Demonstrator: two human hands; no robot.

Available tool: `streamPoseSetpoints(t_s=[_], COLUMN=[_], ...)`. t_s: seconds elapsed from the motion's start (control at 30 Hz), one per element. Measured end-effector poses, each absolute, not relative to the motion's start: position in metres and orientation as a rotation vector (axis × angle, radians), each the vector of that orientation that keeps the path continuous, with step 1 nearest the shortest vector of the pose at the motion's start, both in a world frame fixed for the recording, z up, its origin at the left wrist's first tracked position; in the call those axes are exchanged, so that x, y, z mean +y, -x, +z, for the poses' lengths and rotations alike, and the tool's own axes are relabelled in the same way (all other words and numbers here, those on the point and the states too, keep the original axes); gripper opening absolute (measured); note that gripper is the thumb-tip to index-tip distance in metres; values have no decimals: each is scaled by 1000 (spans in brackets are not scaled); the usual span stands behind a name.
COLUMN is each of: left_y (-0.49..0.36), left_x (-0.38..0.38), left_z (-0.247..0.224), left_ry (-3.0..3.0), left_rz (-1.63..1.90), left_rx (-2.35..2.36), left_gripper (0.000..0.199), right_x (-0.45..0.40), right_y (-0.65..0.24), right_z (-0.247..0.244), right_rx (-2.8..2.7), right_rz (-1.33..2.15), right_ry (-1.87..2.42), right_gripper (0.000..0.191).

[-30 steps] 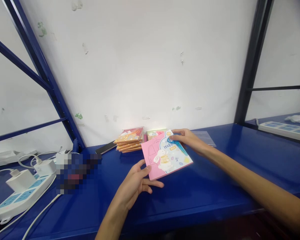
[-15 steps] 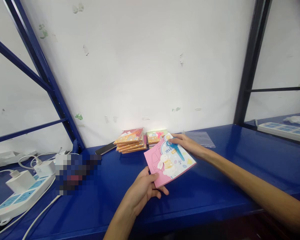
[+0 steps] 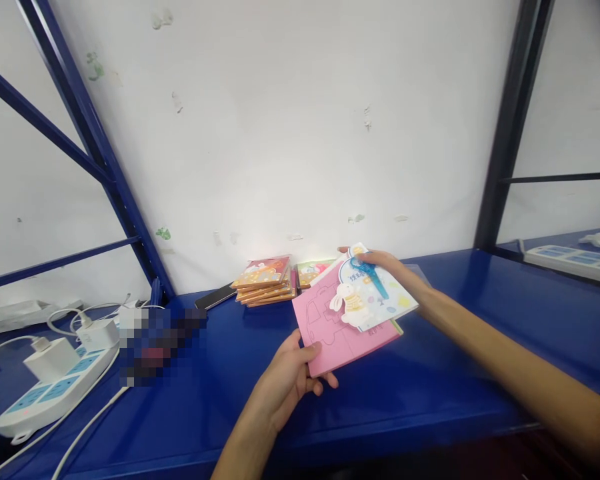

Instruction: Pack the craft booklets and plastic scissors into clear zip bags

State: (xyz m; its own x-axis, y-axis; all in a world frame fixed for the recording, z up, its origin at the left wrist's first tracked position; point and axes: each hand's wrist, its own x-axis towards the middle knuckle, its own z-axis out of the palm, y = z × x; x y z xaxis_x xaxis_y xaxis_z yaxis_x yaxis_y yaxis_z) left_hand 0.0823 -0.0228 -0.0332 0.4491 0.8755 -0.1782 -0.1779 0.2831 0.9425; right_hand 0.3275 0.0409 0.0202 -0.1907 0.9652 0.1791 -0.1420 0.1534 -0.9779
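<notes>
The left hand (image 3: 293,370) has its grip closed on the near left corner of a pink square paper pad (image 3: 325,333), thumb on the upper face and fingers beneath. The pad is tilted above the blue glossy counter (image 3: 430,387) and bears a line drawing of a vehicle. The right hand (image 3: 396,272) has its grip closed at the far edge of a white printed card (image 3: 393,308) with a rabbit figure; its thumb presses at the handle end of the blue plastic scissors (image 3: 379,281), which lie along the card. The card overlaps the right part of the pad; whether the right fingers also touch the pad cannot be told. Beyond, at far centre, stands a stack of orange illustrated packets (image 3: 263,283), with a flat black rectangular device (image 3: 216,295) just left of it.
</notes>
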Motion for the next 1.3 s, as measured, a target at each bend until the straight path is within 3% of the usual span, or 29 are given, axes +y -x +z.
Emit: streamPoseSetpoints(t_s=[0.4, 0.6, 0.73, 0.8, 1.0, 1.3], left_y=[-9, 36, 45, 43, 28, 31], left_x=[-18, 4, 17, 16, -4, -3], left_z=[14, 2, -15, -16, 0, -7], left_ry=[-1192, -1603, -1736, -1753, -1785, -1952], left_rz=[1146, 830, 644, 643, 491, 475], left_rx=[1088, 1572, 1744, 1762, 1841, 1598], left_gripper=[51, 41, 37, 45, 100, 101], right_x=[63, 82, 81, 80, 80, 83], right_y=[-355, -362, -364, -363, -372, -412], right_z=[8, -26, -33, -31, -14, -9], right_rx=[-1309, -2005, -2063, -2074, -2000, -1900], right_rz=[1135, 302, 189, 161, 175, 223], right_ry=[1062, 1683, 1699, 1708, 1770, 2093], right_gripper=[64, 40, 28, 24, 23, 33])
